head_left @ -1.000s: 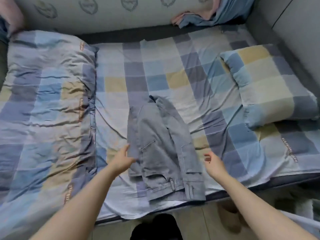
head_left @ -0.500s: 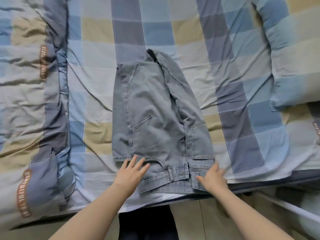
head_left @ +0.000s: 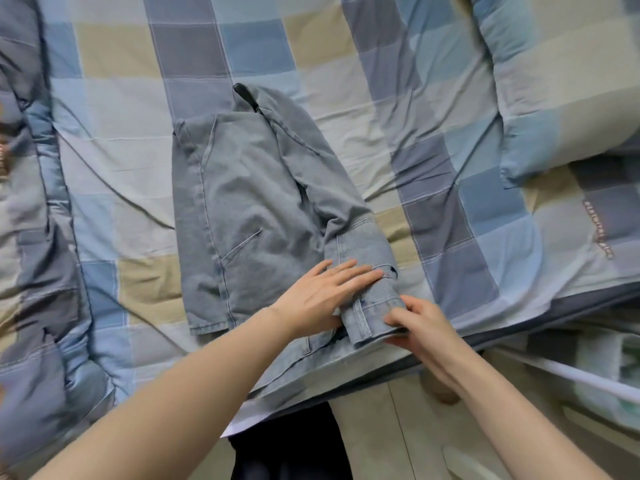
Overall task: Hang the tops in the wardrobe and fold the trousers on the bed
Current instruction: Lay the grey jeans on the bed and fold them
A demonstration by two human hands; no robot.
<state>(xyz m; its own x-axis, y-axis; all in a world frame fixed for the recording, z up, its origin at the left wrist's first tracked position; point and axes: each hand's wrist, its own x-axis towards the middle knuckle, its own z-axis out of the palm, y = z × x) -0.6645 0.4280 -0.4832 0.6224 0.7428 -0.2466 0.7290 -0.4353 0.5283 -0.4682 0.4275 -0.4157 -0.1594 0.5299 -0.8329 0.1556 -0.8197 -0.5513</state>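
My light-blue denim trousers lie folded on the bed, near its front edge, on the checked blue, grey and beige sheet. The waistband end points toward me and the folded legs run away up the bed. My left hand rests flat on the denim, fingers straight and spread, pressing down just beside the waistband. My right hand pinches the waistband's right corner, thumb below and fingers curled over the top, with that corner lifted and turned over toward my left hand. A checked pillow sits well apart on the right, and a rumpled duvet in the same pattern lies along the left side. The pale tiled floor shows below the bed edge
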